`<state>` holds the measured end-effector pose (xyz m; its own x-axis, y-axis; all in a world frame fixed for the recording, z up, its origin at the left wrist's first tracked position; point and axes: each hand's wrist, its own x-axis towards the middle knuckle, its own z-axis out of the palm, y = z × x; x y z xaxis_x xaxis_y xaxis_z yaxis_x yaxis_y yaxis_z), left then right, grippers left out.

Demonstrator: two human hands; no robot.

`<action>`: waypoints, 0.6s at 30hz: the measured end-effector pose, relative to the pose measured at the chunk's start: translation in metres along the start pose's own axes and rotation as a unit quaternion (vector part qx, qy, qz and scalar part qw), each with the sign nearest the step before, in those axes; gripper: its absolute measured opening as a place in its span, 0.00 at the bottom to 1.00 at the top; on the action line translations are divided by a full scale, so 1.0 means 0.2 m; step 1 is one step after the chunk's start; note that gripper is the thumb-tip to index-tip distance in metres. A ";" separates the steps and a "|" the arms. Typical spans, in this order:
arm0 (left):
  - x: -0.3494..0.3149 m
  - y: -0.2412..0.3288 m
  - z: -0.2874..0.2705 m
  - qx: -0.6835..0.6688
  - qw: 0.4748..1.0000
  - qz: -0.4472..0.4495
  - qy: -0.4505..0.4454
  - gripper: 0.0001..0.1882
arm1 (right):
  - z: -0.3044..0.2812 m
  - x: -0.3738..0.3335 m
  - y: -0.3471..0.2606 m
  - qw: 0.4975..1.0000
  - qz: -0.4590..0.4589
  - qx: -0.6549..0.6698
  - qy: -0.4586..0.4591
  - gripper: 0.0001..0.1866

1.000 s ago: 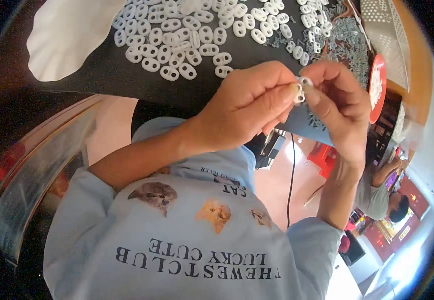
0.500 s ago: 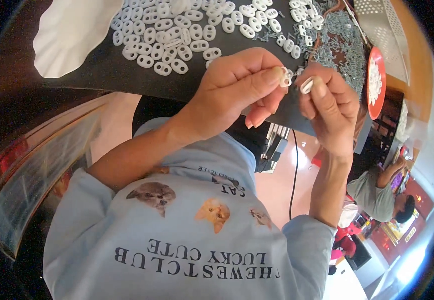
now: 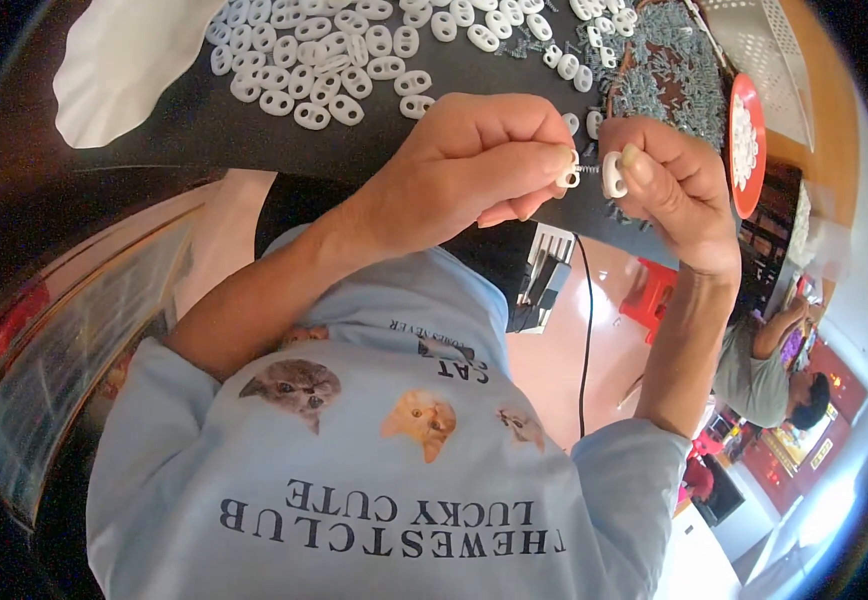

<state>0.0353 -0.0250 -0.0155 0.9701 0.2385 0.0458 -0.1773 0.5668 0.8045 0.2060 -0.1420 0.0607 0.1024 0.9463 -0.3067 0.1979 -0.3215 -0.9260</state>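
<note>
- A dark work surface (image 3: 204, 125) is seen at the top, strewn with white oval two-hole pieces (image 3: 334, 60); a heap of small grey springs (image 3: 669, 70) lies toward its right end, beside a red dish (image 3: 736, 150) of white parts.
- A small white piece (image 3: 568, 176) is pinched between thumb and fingertips of the left hand (image 3: 464, 170).
- A white oval piece (image 3: 614, 175) is gripped by the closed right hand (image 3: 679, 190).
- A short spring (image 3: 590, 172) is seen between the two pieces, held above the table edge.
</note>
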 end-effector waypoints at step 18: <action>0.00 -0.01 -0.01 -0.070 0.996 0.002 0.050 0.09 | 0.19 0.08 0.02 0.991 -0.023 0.033 0.126 0.07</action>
<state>0.0345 -0.0246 -0.0183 0.9493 0.3139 -0.0162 -0.2087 0.6681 0.7142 0.1715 -0.1279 0.0435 0.3371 0.9185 -0.2069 0.1455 -0.2679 -0.9524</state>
